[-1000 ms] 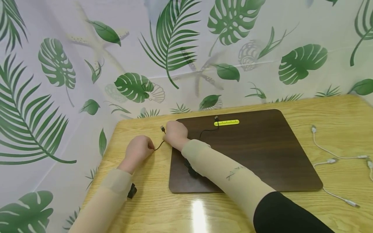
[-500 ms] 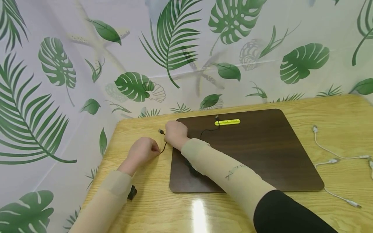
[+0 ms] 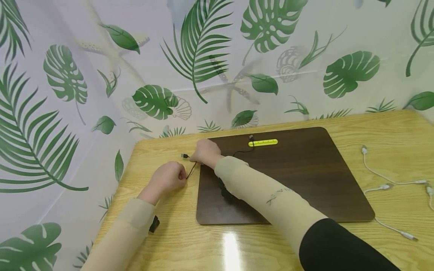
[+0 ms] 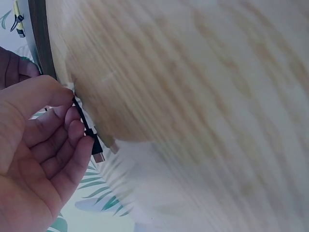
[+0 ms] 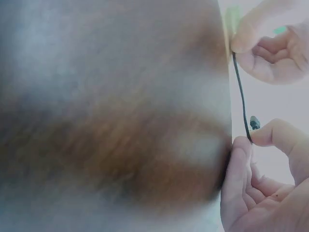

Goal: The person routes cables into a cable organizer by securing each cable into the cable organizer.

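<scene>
While the left hand [image 3: 168, 177] pinches a black cable [image 3: 191, 170] over the wooden table [image 3: 183, 244], the right hand [image 3: 207, 152] has it pinched too, right around the dark board [image 3: 288, 169]'s left edge. Farther back on that there's a yellow strip [image 3: 266, 142], leafy wall [image 3: 217, 90] behind.

A cream sleeve [image 3: 116, 241] with a paler cuff [image 3: 137, 211] reached the left hand [image 3: 167, 177] from the lower left of the frame. A matching right sleeve [image 3: 261, 188] at centre bore dark lettering [image 3: 279, 194] — and met a black upper sleeve [image 3: 339, 246] at lower right. Small black devices [image 3: 154, 224] sat beneath both wrists.
</scene>
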A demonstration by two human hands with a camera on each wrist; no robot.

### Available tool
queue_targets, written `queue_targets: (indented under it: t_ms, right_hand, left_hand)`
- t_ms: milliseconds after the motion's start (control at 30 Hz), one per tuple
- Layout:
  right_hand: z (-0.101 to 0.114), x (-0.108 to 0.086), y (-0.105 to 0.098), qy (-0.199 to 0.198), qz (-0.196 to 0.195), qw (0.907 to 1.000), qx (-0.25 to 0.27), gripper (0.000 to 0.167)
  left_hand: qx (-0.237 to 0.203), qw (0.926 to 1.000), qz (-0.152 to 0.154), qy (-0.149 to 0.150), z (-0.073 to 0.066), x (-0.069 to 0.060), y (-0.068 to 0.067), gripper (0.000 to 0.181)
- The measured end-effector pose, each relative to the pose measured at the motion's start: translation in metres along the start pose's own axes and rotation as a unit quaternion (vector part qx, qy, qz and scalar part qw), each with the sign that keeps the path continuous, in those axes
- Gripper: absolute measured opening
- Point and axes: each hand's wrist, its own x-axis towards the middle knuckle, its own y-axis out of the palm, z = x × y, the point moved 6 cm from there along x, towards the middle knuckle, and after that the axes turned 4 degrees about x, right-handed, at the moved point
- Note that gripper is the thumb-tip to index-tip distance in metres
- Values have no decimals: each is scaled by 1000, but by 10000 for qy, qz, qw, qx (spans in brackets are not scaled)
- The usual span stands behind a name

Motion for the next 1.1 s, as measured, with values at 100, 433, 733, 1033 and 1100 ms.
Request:
queue_targets:
  t_ms: [100,433,733,1033,1100]
  right_hand:
    - [-3,-1,-4,-8,70,9995,298,39]
    - [-13,7,-4,77,419,9903,1326,37]
    - [-21,0,-8,406,515,9591,2752,20]
    - [-24,-8,-18,449,835,9279,3604,19]
    - [-26,-8,-20,501,845,9237,3702,20]
  left_hand:
    - [19,10000,16,58,-2,2,1,35]
    - [86,9992,16,395,-4,5,-1,15]
    - [-275,9990,79,339,-1,2,-4,6]
    - [-838,9963,164,122,6,5,-7,5]
    - [-1074,9940,174,66,7,6,-7,6]
